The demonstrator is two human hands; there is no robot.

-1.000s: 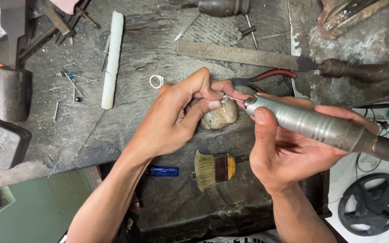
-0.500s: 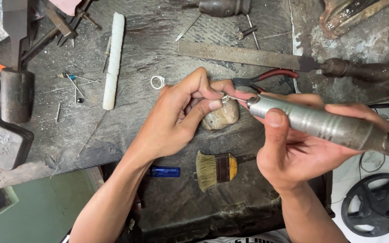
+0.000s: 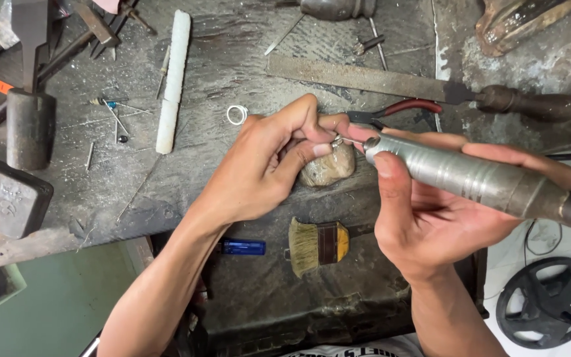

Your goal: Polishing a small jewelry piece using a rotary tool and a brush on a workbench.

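Head view: left hand (image 3: 259, 165) pinches a small silver ring (image 3: 336, 141) at centre; right hand (image 3: 431, 218) grips the grey metal rotary handpiece (image 3: 470, 175), barely shifted, tip meeting it as before.

Left hand (image 3: 266, 165) pinches with fingertips; right hand (image 3: 431, 218) curls in a closed grip.

Scarred dark workbench (image 3: 186, 192) under even light; green floor (image 3: 54, 311) lower left.
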